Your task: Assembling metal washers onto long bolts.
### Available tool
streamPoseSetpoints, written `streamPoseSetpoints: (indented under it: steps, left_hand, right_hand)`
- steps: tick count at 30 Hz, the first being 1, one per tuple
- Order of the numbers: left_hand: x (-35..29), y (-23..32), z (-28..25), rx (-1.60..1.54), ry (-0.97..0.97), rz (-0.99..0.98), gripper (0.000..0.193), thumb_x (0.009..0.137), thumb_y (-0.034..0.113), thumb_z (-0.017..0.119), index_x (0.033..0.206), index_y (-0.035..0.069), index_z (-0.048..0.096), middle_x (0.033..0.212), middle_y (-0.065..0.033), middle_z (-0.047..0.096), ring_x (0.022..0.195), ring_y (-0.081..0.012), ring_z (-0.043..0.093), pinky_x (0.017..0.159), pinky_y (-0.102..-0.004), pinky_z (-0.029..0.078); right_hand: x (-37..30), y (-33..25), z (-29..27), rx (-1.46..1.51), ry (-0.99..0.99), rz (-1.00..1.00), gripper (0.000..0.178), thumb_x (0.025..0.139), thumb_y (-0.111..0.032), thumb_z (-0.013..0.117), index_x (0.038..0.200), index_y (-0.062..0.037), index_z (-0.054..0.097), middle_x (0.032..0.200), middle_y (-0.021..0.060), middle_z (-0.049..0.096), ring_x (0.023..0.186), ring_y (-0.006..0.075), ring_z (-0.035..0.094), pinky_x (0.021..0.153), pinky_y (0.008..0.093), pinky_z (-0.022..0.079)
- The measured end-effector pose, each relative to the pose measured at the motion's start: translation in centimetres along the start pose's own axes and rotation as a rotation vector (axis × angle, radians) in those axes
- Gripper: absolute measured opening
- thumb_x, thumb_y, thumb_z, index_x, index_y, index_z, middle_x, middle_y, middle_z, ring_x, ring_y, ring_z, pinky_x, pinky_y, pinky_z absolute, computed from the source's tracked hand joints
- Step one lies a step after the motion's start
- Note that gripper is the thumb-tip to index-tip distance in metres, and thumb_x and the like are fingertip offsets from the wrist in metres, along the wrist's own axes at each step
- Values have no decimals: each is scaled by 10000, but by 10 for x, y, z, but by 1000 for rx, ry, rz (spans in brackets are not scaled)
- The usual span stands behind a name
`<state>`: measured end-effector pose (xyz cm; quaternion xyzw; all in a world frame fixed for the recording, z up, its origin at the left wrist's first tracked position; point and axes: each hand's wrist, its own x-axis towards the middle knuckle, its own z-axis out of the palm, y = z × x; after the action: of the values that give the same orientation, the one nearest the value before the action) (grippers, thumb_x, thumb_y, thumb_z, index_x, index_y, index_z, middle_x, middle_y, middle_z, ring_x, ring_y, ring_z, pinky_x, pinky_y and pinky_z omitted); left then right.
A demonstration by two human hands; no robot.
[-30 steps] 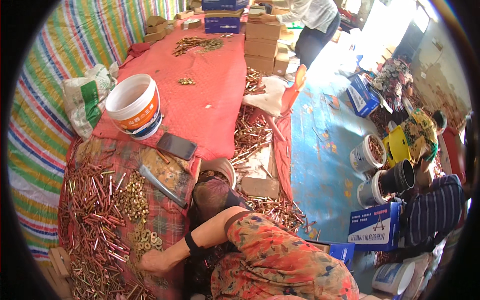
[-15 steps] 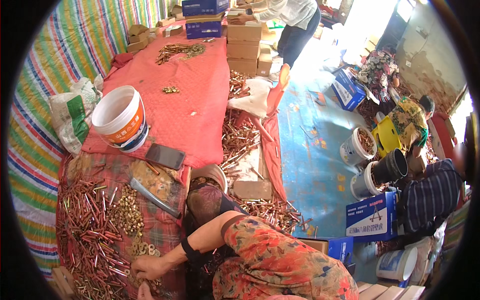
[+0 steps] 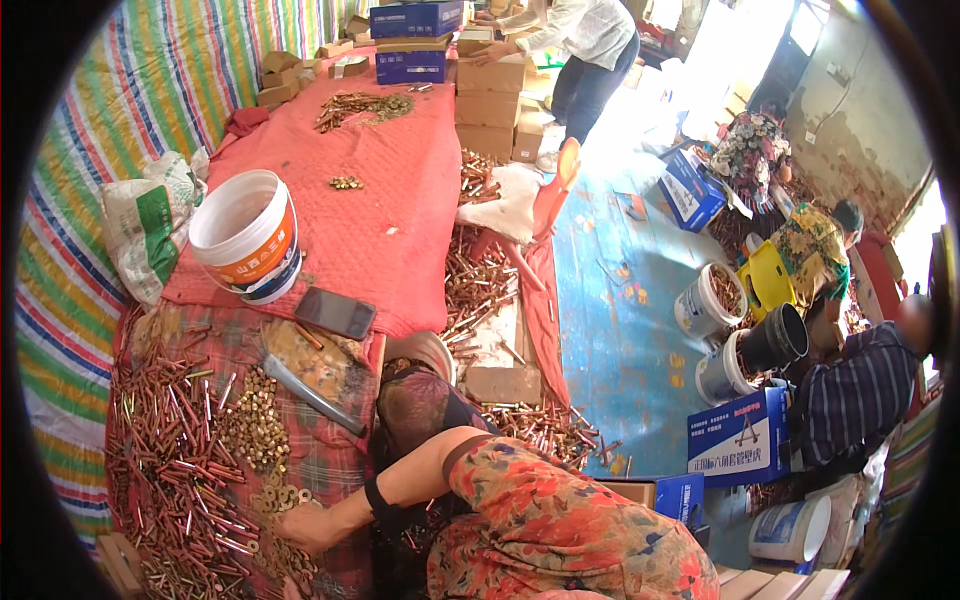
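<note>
My right hand (image 3: 308, 527), with a black band at the wrist, reaches into the washers (image 3: 284, 498). Its fingers are bent downward and pressed together, and whatever they hold is hidden. Only a sliver of my left hand (image 3: 292, 588) shows at the lower edge, close beside the right; its fingers cannot be made out. Left of both hands spreads a large heap of copper-coloured anchor bolts (image 3: 175, 455). Brass-coloured nuts (image 3: 258, 425) are piled just beyond the washers. All of these lie on a dark red plaid cloth (image 3: 335, 465).
A grey curved bar (image 3: 312, 395) and a phone (image 3: 337, 312) lie beyond the nuts. Farther off stands a white bucket (image 3: 245, 235) on a red quilt (image 3: 385, 200). More bolts (image 3: 545, 430) cover the ground rightward. Other people work at the right beside a blue box (image 3: 740, 440).
My right hand has shifted slightly right and toward the washers, its fingers now less visible. My left hand stays at the lower edge. The whole view has moved slightly.
</note>
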<state>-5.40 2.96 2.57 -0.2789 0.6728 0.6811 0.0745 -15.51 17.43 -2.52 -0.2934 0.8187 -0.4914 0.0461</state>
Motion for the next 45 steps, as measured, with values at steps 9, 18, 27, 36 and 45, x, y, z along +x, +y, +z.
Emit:
streamPoseSetpoints:
  steps: [9,18,27,36,45]
  left_hand:
    - [5,-16,-13,-119,111,-38,252,869,273,578,963,40,594,833,-52,574,724,-181,533,615,-313,448]
    - [-8,-8,0,-163,167,-36,179,835,272,610,868,96,601,751,-14,548,649,-146,502,556,-293,415]
    - [-8,-13,6,-157,223,-24,262,820,264,637,652,157,466,595,39,379,478,-92,328,431,-260,267]
    - [-10,-13,6,-126,167,-40,219,829,303,620,795,89,585,696,-9,472,604,-132,443,509,-288,366]
    - [-24,-4,11,-88,144,-80,284,858,320,578,879,37,595,790,-23,523,683,-153,475,595,-311,409]
  right_hand:
    - [-3,6,13,-366,-221,-190,170,629,-97,630,744,28,642,713,199,620,706,350,629,562,430,506]
    - [0,25,33,-517,-223,-239,201,602,-145,674,757,-23,636,872,144,566,810,287,606,637,372,516]
    - [-1,22,22,-523,-156,-378,153,627,-101,649,743,-4,635,856,159,565,732,274,618,553,369,505]
    - [1,24,19,-442,-199,-413,242,629,-139,646,824,-1,603,840,156,543,775,316,606,611,411,490]
    - [-1,21,19,-440,-175,-420,264,625,-143,653,845,-12,591,843,153,561,725,312,615,542,393,490]
